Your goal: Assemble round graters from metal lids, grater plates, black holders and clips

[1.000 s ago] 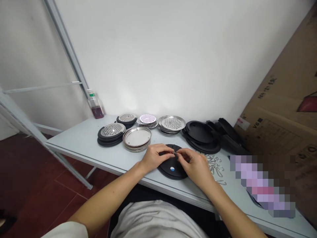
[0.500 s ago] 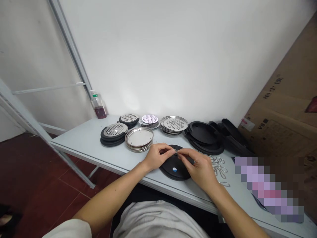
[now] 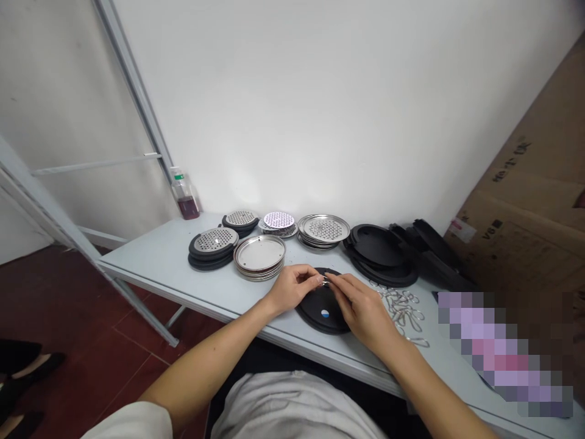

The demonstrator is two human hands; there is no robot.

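A black round lid-like disc (image 3: 315, 314) with a small blue-and-white sticker lies near the table's front edge. Over its far rim, my left hand (image 3: 295, 286) pinches a small shiny metal wire piece (image 3: 325, 282). Opposite it, my right hand (image 3: 365, 311) has its fingertips closed on the same piece; its fingers cover most of the wire, so its full shape is hidden. Just right of my right hand, several loose bent wire loops (image 3: 409, 317) are scattered on the table.
Stacked metal trays (image 3: 259, 253), black-rimmed grater discs (image 3: 213, 241), perforated plates (image 3: 278, 221) and larger grater plates (image 3: 325, 229) stand behind. Black plastic parts (image 3: 379, 247) lie back right, near a cardboard box (image 3: 525, 213). A bottle of dark liquid (image 3: 187, 204) stands far left.
The fingers of my right hand have straightened and lie closer together over the metal piece. My left hand keeps its pinch. At lower left, another person's feet show more.
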